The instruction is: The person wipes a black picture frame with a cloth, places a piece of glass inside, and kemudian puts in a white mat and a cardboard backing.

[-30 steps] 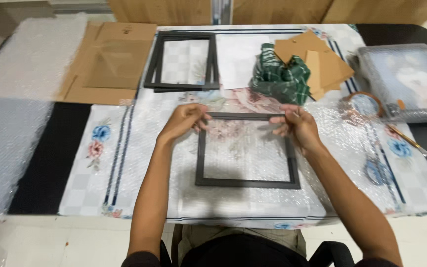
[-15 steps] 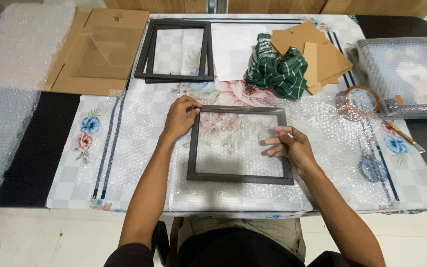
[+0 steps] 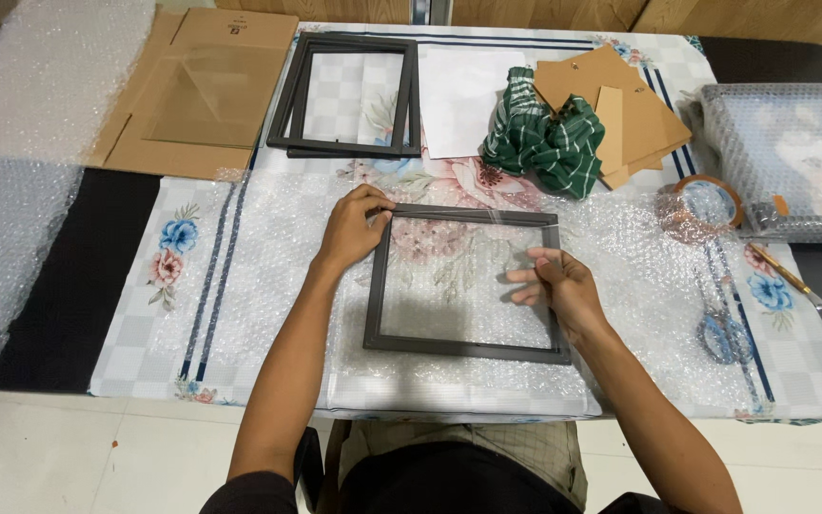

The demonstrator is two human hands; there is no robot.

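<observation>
While the frame lay flat on bubble wrap at the table's centre, the left hand pinched its upper-left corner. The right hand pressed loosely spread fingers on the glass by the right edge. A green cloth sat at one o'clock, and tape at three o'clock.

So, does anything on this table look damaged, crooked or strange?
Nothing looks damaged. The dark frame lies slightly askew on the bubble wrap, left hand at its corner, right hand on its right side. The green cloth is crumpled.
</observation>
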